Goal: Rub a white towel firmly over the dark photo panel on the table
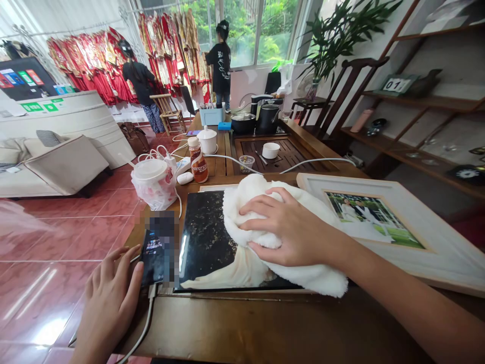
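My right hand is curled over a bunched white fluffy cloth and presses it onto a glossy dark photo panel. The panel lies flat on the wooden table, with a pale, dress-like shape along its lower part. Cloth and hand hide much of its right half. At the table's left edge, my left hand rests with fingers stretched out and apart. Its fingertips lie beside a phone, which has a lit screen and a white cable plugged into its lower end.
A white-framed wedding photo lies right of the cloth. Beyond the panel stand a bagged plastic tub, a brown drink bottle, a lidded white cup and a tea tray with a kettle. Two people stand by red garments.
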The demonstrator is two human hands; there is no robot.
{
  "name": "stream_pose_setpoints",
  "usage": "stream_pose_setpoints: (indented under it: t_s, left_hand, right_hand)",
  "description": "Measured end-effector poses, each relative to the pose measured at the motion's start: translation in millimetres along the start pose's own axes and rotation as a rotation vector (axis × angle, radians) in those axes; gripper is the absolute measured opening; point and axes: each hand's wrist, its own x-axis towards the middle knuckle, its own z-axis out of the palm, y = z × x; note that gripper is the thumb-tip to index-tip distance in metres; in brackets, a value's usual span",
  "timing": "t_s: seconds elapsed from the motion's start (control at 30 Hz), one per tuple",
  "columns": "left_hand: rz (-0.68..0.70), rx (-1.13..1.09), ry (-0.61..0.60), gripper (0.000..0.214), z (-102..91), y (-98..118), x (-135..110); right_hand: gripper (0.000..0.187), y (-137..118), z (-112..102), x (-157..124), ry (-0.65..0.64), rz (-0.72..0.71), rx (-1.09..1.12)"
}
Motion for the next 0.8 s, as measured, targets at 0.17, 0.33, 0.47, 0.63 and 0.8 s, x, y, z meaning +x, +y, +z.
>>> stream_pose_setpoints:
  t_s: [0.17,0.33,0.47,0.63,0.8]
  left_hand:
    - [-0.003,0.019,0.023,0.041,3.0,-1.0,-0.8]
    - [0.063,-0.064,0.054,0.041,-2.9,7.1,3.2]
    - [0.357,-0.193,0.015,0.043,-26.1,37.5,22.7]
    - [0.695,-0.118,-0.147,0.052,-48.6,92.1,64.9]
    - [0.805,-0.102,-0.173,0.075,-36.1,122.5,88.4]
  right_hand:
    - [0.022,-0.7,-1.0,0.5,0.0,0.004,-0.005]
    - [0.024,-0.4,0.0,1.0,0.007,0.0,0.0]
    - [0.027,-1.4,-0.1,0.8,-0.007,-0.006,-0.009]
    - [0.039,-4.7,-0.9,1.2,-0.034,-0.014,-0.073]
    - [0.056,-7.3,-0.9,2.5,-0.047,0.011,-0.124]
